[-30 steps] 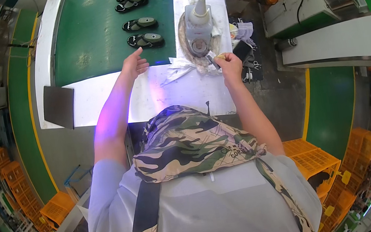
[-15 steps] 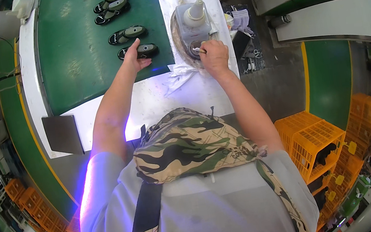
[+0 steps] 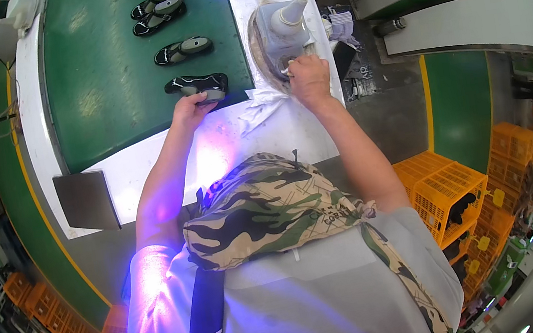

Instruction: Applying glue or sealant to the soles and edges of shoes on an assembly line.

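Note:
My left hand (image 3: 191,111) is closed on the near side of a black shoe (image 3: 199,82) at the near end of the green work surface (image 3: 110,86). The shoe's grey-green part (image 3: 214,95) shows beside my fingers. On the right, my right hand (image 3: 311,80) is closed on a thin stick-like tool, its working end hard to make out. It sits over a small dark cup next to a translucent bottle (image 3: 278,37) with a white cone nozzle (image 3: 290,12). A crumpled white cloth (image 3: 264,106) lies between my hands.
More black shoes, one nearby (image 3: 184,50), run up the green surface. A white table border (image 3: 148,158) surrounds it, with a dark flat panel (image 3: 87,201) at the near left corner. Orange crates (image 3: 445,188) are stacked at right. Part of another person shows at the top.
My left hand has moved nearer to me and now grips the nearest shoe by its near side; that shoe has turned. My right hand remains by the bottle, the tool now less visible.

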### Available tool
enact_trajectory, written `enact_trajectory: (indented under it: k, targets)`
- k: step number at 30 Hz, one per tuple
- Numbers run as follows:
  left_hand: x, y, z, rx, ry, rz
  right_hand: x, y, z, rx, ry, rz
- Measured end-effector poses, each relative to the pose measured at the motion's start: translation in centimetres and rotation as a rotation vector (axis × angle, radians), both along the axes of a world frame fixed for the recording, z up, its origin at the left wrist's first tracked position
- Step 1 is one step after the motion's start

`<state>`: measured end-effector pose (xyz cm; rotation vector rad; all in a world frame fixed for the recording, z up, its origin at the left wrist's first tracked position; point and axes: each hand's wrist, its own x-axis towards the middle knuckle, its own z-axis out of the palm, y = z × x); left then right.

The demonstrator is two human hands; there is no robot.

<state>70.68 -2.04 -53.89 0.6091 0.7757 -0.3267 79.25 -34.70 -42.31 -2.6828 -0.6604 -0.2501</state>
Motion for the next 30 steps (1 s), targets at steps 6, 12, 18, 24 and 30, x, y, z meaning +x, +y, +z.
enact_trajectory:
  k: [6, 12, 18, 24, 30]
  targets:
    - [-0.1, -1.0, 7.3, 0.063, -0.409, -0.064, 0.7, -1.6, -0.8, 0.210, 0.411, -0.323]
    - [-1.2, -2.8, 18.5, 0.265, -0.726, 0.022, 0.7, -5.7, -2.0, 0.303, 0.536, -0.565]
    - [-2.4, -4.8, 21.4, 0.244, -0.718, 0.119, 0.6, -5.9, -2.8, 0.708, 0.617, -0.546]
    - [-5.0, -6.3, 23.7, 0.721, -0.854, 0.036, 0.0, -5.7, -3.3, 0.309, 0.494, -0.548]
    - [-7.2, -5.3, 26.7, 1.559, -1.230, 0.080, -0.2, -4.8, 1.1, 0.718, 0.668, -0.440]
